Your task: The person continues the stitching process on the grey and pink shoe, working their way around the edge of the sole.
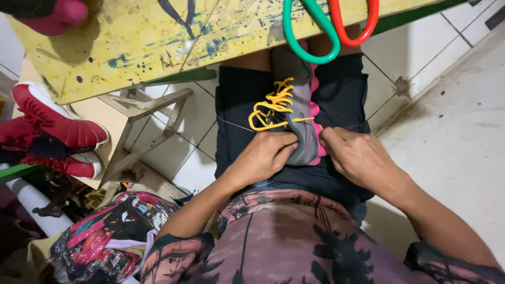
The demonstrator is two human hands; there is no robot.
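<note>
Grey shoe [301,118] with a pink inner edge is lying in the person's lap, resting on the dark shorts [336,100], toe end pointing toward the bench. Yellow laces [271,108] are sitting loose and tangled on its upper, not drawn tight. A thin pale thread [234,124] is running taut from the shoe's left side outward, so stitching appears to be under way rather than finished; how much of the seam is closed cannot be told.

Left hand [263,158] is curling around the near end of the shoe, fingers closed on it. Right hand [357,155] is pressing against the shoe's pink side, fingertips pinched together, probably on a needle or thread, too small to confirm.

Scissors [329,23] with one green and one red handle are lying on the edge of the paint-spattered yellow bench [131,42], just above the shoe. Red sneakers [52,126] are sitting to the left, well apart. A pile of colourful bags [105,242] is lying by the left elbow. Nothing is blocking the hands.
</note>
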